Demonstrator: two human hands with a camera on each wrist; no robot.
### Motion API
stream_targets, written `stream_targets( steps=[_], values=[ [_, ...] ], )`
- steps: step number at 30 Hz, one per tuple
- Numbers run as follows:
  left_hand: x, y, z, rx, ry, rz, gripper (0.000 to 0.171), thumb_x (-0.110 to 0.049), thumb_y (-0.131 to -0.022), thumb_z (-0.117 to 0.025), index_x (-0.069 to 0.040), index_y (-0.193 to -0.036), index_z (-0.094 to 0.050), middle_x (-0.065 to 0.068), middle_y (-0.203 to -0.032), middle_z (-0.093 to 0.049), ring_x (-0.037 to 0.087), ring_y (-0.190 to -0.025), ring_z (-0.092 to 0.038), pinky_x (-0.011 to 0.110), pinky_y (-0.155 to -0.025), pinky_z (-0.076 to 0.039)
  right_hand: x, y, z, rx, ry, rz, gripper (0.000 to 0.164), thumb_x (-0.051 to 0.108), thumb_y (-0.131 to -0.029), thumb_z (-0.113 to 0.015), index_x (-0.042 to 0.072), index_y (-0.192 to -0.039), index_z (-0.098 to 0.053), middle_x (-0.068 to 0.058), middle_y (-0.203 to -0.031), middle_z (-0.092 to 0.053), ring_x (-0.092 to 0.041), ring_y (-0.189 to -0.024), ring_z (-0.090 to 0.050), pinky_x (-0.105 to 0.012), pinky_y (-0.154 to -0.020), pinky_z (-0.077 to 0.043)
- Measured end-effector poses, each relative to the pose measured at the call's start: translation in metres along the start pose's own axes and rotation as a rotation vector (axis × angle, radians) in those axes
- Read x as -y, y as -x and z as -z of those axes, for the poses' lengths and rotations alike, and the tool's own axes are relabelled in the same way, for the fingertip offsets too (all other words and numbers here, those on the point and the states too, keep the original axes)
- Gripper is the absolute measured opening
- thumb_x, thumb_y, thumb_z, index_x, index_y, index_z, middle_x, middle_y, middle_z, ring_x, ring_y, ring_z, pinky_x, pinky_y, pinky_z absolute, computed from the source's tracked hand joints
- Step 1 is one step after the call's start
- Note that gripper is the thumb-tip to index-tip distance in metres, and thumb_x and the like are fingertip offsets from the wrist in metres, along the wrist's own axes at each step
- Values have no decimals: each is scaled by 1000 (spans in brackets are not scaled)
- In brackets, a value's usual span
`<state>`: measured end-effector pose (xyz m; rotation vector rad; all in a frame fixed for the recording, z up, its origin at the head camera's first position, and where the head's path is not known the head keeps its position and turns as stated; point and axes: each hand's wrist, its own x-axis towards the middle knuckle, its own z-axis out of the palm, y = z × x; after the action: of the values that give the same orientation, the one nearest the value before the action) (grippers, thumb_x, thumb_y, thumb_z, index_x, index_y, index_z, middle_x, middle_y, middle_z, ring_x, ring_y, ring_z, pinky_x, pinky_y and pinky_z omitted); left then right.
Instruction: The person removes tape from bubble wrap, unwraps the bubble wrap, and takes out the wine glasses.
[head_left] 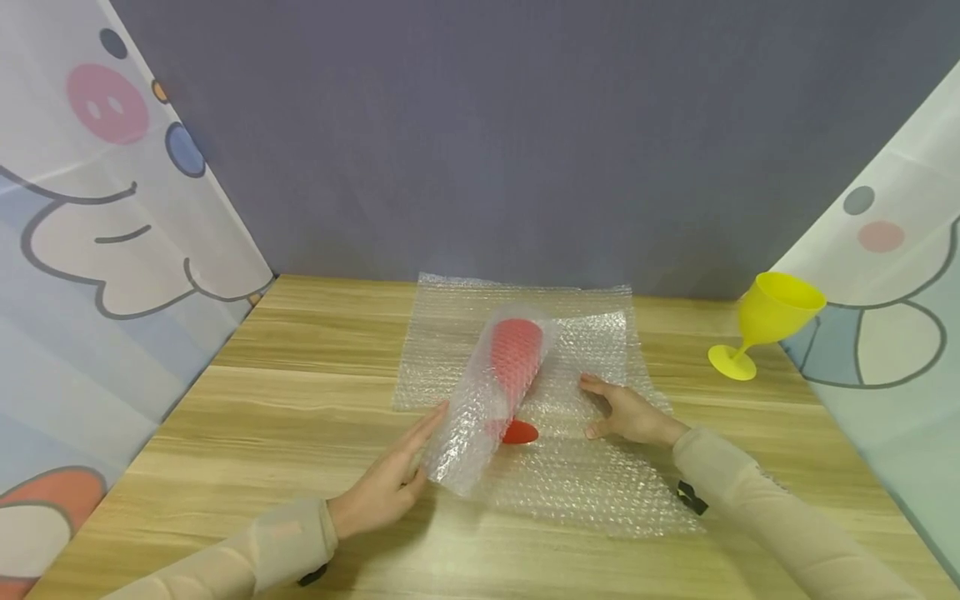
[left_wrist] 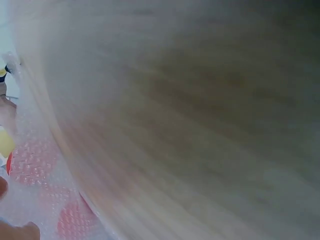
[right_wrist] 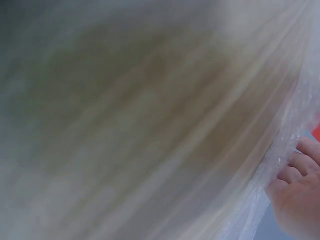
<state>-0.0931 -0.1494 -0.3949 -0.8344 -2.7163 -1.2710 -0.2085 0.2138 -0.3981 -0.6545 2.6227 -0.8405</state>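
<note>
A red goblet [head_left: 519, 432] lies on its side on a sheet of bubble wrap [head_left: 585, 496], one flap of which is folded over it from the left. Its foot pokes out at the flap's edge, and its bowl shows through the clear bubbles. My left hand [head_left: 386, 487] touches the left side of the folded roll with extended fingers. On the wrap to the right of the goblet rests my right hand [head_left: 626, 412], its fingers loosely bent and thumb apart. Red patches of the wrapped goblet [left_wrist: 75, 220] show at the lower left of the left wrist view.
A yellow goblet [head_left: 768, 317] stands upright at the back right of the wooden table [head_left: 285, 425]. Behind rises a grey wall [head_left: 480, 142]. Cartoon-print curtains [head_left: 112, 225] hang along both sides. Blurred fabric-like texture fills most of both wrist views.
</note>
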Motion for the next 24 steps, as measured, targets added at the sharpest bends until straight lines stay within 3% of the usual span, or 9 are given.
stream_targets(
  steps=[10, 17, 24],
  values=[
    [-5, -8, -3, -26, 23, -35, 79, 7, -83, -52, -16, -148, -12, 1, -154, -13, 28, -139, -19, 41, -112, -17, 0, 0, 0, 4, -5, 3, 88, 25, -67, -76, -6, -137, -33, -22, -149, -21, -41, -137, -16, -53, -111, -15],
    [-4, -8, 1, -89, 87, -21, 84, 10, -81, -52, -19, -148, -12, 5, -153, -16, 26, -139, -20, 49, -110, -20, 1, -1, 0, 0, -14, 9, 87, 23, -67, -77, -6, -137, -34, -22, -148, -22, -41, -137, -16, -54, -111, -14],
    [0, -5, 7, -120, 139, -28, 92, 20, -73, -51, -19, -148, -15, 5, -153, -18, 27, -138, -23, 39, -108, -28, 0, 0, 0, -5, -1, -2, 87, 23, -67, -77, -4, -138, -34, -21, -148, -22, -41, -137, -17, -54, -111, -14]
  ],
)
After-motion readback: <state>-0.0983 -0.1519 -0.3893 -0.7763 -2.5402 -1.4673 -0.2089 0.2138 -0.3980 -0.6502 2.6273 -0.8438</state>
